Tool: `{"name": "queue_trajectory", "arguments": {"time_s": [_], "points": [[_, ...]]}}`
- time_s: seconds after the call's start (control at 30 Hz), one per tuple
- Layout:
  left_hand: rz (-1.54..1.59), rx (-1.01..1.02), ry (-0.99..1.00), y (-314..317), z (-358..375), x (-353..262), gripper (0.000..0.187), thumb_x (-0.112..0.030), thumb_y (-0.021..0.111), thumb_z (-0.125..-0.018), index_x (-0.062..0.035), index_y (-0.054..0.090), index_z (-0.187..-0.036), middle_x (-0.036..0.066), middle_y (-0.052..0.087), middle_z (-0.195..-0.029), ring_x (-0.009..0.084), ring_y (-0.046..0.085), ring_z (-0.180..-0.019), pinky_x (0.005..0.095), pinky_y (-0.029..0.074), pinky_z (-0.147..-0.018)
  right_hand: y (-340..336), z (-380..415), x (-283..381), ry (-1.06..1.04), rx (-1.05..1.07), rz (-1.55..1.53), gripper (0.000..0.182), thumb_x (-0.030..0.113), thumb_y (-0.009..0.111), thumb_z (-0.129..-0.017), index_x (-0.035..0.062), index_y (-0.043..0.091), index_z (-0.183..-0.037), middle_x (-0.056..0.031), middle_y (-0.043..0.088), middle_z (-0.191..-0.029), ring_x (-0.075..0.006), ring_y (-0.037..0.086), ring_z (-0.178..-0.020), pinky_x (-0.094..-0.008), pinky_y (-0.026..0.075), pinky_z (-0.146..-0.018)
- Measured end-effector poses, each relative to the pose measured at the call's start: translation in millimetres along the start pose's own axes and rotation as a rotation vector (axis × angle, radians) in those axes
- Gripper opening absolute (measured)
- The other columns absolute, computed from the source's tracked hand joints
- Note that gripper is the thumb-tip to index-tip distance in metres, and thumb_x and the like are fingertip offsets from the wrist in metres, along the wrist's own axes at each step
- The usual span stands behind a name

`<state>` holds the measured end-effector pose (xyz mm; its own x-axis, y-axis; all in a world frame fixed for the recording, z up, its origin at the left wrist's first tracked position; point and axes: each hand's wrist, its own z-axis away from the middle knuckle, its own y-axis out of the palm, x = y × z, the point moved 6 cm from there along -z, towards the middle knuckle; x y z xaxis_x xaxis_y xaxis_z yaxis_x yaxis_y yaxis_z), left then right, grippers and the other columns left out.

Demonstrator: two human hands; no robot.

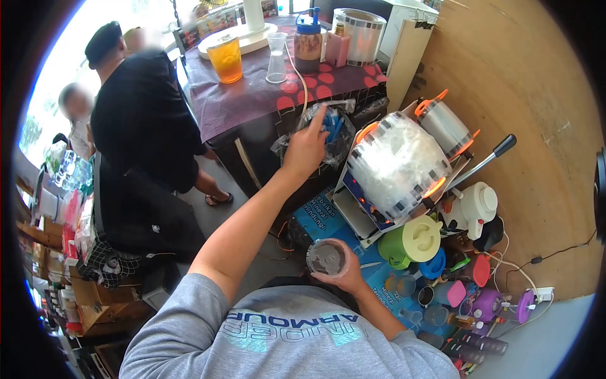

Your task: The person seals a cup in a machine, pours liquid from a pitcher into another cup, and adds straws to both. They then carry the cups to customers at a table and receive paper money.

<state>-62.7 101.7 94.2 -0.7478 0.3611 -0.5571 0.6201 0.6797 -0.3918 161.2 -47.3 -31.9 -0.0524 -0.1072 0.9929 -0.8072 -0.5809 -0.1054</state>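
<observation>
My left hand [306, 150] is stretched forward, its index finger extended, over a clear plastic bag [341, 138] with blue pieces in it. This bag hangs at the front of the cloth-covered table [240, 114]. I cannot see anything held in that hand. Close to my chest, my right hand [347, 276] is wrapped round a clear plastic cup [326, 258] with a dark drink in it. To its right stands a cup sealing machine [372, 208] with a large film roll [401, 164].
On the table are an orange drink cup [226, 60], stacked clear cups [276, 60], a blue-lidded jar [308, 47] and another film roll [358, 38]. A green pitcher [410, 242] and several containers crowd the right. A person in black [145, 120] stands at left.
</observation>
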Motion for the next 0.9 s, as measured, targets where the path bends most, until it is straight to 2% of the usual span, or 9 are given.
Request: {"name": "queue_trajectory", "arguments": {"time_s": [0.03,0.27,0.37,0.43,0.57,0.63,0.73,0.83,0.9], "points": [[0.093,-0.042,-0.083,-3.6,1.3,2.7,0.023,-0.002,0.068,-0.091,-0.0051,0.069,-0.114,0.018,0.071,-0.086,0.0378,0.070,-0.074,0.0435,0.056,-0.064,-0.3,0.3,-0.7,-0.012,-0.003,0.000,0.081,0.016,0.098,-0.062,0.0007,0.058,-0.131,-0.0104,0.066,-0.126,-0.0185,0.064,-0.116,-0.0344,0.049,-0.105],[0.045,-0.167,-0.082,-12.1,8.0,3.3,0.020,-0.003,0.070,-0.090,-0.0050,0.071,-0.110,0.017,0.071,-0.087,0.0366,0.070,-0.074,0.0411,0.055,-0.064,-0.2,-1.3,-6.0,-0.013,0.004,-0.034,0.081,0.016,0.098,-0.063,0.0009,0.058,-0.131,-0.0106,0.066,-0.126,-0.0189,0.064,-0.115,-0.0342,0.049,-0.105],[0.000,-0.185,0.085,-14.2,4.4,-4.2,0.018,0.001,0.067,-0.090,-0.0055,0.072,-0.106,0.016,0.070,-0.091,0.0358,0.070,-0.078,0.0415,0.055,-0.067,-0.4,-3.4,-4.7,-0.005,0.019,-0.033,0.081,0.013,0.097,-0.062,0.0010,0.058,-0.131,-0.0095,0.066,-0.124,-0.0192,0.063,-0.116,-0.0343,0.048,-0.105],[-0.162,-0.002,0.181,-3.7,3.6,-5.5,0.024,0.004,0.063,-0.089,-0.0067,0.071,-0.109,0.015,0.069,-0.093,0.0357,0.070,-0.081,0.0430,0.056,-0.070,-0.3,-4.4,-4.3,0.011,0.020,-0.074,0.082,0.014,0.098,-0.061,0.0008,0.058,-0.131,-0.0096,0.066,-0.125,-0.0192,0.063,-0.116,-0.0342,0.048,-0.105],[-0.153,-0.002,0.098,-7.0,-0.6,-9.5,0.029,0.006,0.062,-0.088,-0.0071,0.068,-0.114,0.015,0.069,-0.093,0.0368,0.069,-0.081,0.0438,0.056,-0.070,-1.6,-5.9,-2.4,0.001,0.025,-0.034,0.082,0.016,0.098,-0.062,0.0005,0.058,-0.132,-0.0109,0.066,-0.126,-0.0186,0.064,-0.115,-0.0342,0.049,-0.105],[-0.133,-0.202,0.137,-25.6,-2.9,-22.9,0.029,0.004,0.064,-0.089,-0.0067,0.065,-0.116,0.016,0.069,-0.094,0.0371,0.069,-0.080,0.0441,0.056,-0.069,-1.2,-6.0,-5.5,-0.017,0.014,-0.038,0.082,0.016,0.098,-0.062,0.0001,0.058,-0.131,-0.0110,0.067,-0.125,-0.0187,0.064,-0.115,-0.0344,0.049,-0.105],[-0.112,-0.262,0.150,-35.4,-9.0,-35.9,0.025,0.001,0.067,-0.090,-0.0053,0.065,-0.114,0.018,0.070,-0.092,0.0358,0.070,-0.079,0.0428,0.056,-0.068,-0.8,-7.7,-11.0,-0.019,0.018,-0.045,0.082,0.016,0.098,-0.062,-0.0001,0.058,-0.132,-0.0115,0.066,-0.126,-0.0191,0.064,-0.116,-0.0346,0.049,-0.105],[0.022,-0.121,-0.065,-25.8,-8.0,-19.6,0.021,-0.002,0.069,-0.093,-0.0008,0.066,-0.114,0.018,0.073,-0.094,0.0282,0.074,-0.079,0.0352,0.057,-0.070,0.6,-11.5,-8.5,-0.004,0.029,-0.044,0.081,0.016,0.098,-0.063,-0.0003,0.058,-0.131,-0.0116,0.066,-0.126,-0.0193,0.064,-0.116,-0.0346,0.049,-0.105],[0.040,-0.066,-0.066,-20.3,-2.8,-13.2,0.022,-0.002,0.069,-0.093,-0.0011,0.066,-0.114,0.017,0.073,-0.093,0.0266,0.074,-0.077,0.0344,0.057,-0.069,2.2,-15.5,-3.7,-0.016,0.038,-0.046,0.081,0.015,0.097,-0.063,-0.0002,0.058,-0.131,-0.0115,0.066,-0.126,-0.0193,0.063,-0.116,-0.0347,0.049,-0.105]]}}
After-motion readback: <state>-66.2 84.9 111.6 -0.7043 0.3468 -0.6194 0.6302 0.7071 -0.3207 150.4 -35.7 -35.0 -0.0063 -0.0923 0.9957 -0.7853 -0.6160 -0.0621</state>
